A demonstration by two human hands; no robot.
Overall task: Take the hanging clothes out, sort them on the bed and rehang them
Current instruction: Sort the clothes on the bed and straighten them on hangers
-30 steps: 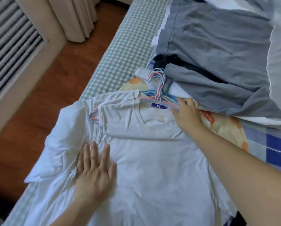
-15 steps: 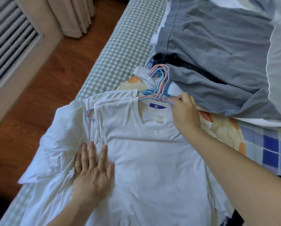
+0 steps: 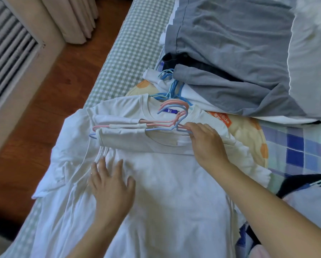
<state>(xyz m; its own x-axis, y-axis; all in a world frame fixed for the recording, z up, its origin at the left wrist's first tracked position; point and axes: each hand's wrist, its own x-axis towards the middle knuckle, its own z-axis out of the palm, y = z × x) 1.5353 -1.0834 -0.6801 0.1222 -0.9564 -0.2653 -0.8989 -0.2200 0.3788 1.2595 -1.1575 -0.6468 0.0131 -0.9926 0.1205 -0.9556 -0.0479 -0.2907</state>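
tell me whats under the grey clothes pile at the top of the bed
Under the grey clothes a dark garment and white fabric poke out, with blue hangers beside them. Anything deeper is covered.

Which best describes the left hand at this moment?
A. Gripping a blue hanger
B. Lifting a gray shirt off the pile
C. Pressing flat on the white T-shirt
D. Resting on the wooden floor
C: the left hand lies spread, fingers straight, on the white T-shirt, while the right hand holds the hangers.
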